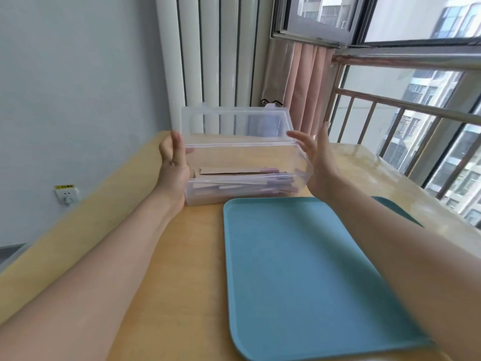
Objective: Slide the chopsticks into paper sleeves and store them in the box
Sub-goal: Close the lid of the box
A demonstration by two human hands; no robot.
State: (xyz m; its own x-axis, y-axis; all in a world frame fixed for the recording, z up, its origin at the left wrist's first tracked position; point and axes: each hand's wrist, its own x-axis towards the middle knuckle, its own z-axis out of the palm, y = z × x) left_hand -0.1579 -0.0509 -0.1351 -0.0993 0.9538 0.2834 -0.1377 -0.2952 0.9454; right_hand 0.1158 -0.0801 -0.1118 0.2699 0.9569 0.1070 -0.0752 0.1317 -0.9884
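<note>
Room: window with a railing on my right, pale wall and white radiator ahead; daylight comes from the right.
Table [197, 256]: wooden top pushed into the corner, so everything sits within easy reach of both arms.
Tray [299, 277]: blue, bare, lying nearest me, its far edge just beside the box; I judge it served as the work surface and nothing is left on it to sleeve.
Box [247, 175]: clear plastic, at the far end of the table, its hinged lid [234, 123] standing upright behind it so the opening faces me.
Sleeved chopsticks [242, 178]: a loose stack lying lengthwise on the box floor, brown paper sleeves with purplish ends poking out; stored already, by the look of it.
Left hand [173, 162]: against the box's left end, fingers loosely curled, thumb up near the lid's corner; I cannot tell whether it truly grips.
Right hand [316, 157]: fingers spread and straight, holding nothing, hovering just beside the right end, probably placed to help bring the lid down.
</note>
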